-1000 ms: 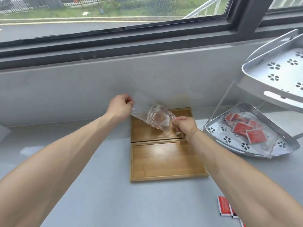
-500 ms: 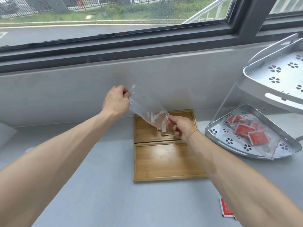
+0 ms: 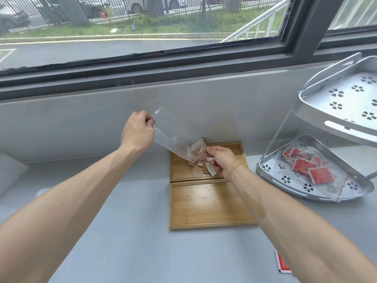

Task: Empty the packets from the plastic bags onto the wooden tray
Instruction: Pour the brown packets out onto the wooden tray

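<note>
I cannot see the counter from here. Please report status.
Left hand and right hand grip clear plastic bag, tilted. Small brown packets dropping onto far wooden tray. Nothing in the way.

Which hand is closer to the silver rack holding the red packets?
The right hand. It holds the low end of the clear bag over the far wooden tray, just left of the silver rack. The left hand grips the bag's raised end, farther left.
</note>
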`<control>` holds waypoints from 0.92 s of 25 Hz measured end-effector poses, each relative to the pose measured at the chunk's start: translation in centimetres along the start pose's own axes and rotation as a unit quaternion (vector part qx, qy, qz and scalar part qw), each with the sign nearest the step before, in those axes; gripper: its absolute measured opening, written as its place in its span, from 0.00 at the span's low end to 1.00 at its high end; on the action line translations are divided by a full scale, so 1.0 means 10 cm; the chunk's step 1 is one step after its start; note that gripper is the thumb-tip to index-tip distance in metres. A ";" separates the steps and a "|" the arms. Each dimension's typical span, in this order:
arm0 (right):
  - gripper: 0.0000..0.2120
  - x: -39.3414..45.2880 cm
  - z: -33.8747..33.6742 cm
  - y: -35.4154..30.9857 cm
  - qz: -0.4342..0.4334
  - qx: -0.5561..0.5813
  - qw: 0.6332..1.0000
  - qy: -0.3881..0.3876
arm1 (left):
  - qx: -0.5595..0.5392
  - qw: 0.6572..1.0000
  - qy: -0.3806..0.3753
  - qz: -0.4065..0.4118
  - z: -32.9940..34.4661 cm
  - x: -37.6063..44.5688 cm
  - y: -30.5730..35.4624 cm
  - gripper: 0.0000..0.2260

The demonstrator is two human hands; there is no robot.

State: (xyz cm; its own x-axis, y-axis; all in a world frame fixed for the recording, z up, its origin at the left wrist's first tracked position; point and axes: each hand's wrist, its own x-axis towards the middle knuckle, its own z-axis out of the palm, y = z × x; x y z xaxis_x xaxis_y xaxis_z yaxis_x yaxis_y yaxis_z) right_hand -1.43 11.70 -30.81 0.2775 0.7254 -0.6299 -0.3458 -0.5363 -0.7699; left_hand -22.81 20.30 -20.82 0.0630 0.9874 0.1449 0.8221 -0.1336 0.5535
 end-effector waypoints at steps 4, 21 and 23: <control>0.05 -0.14 0.07 -0.04 -0.019 -0.015 1.000 -0.002 | -0.002 1.000 0.018 -0.008 -0.14 -0.09 -0.06 0.08; 0.10 -1.32 -0.75 0.22 -0.089 0.076 0.989 -0.088 | -0.362 0.910 -0.115 -0.166 0.01 -1.55 -0.08 0.12; 0.11 -1.51 -0.92 0.33 -0.112 0.061 0.991 -0.047 | -0.388 0.892 -0.139 -0.185 0.08 -1.77 0.06 0.09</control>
State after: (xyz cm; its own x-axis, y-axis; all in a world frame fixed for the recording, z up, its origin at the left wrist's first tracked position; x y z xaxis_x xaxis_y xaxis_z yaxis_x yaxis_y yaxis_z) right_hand 1.54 -5.00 -24.74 0.2760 0.8607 -0.4279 -0.3929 -0.3053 -0.8674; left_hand -22.96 2.82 -23.64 0.0942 0.9446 -0.3145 0.1841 0.2939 0.9379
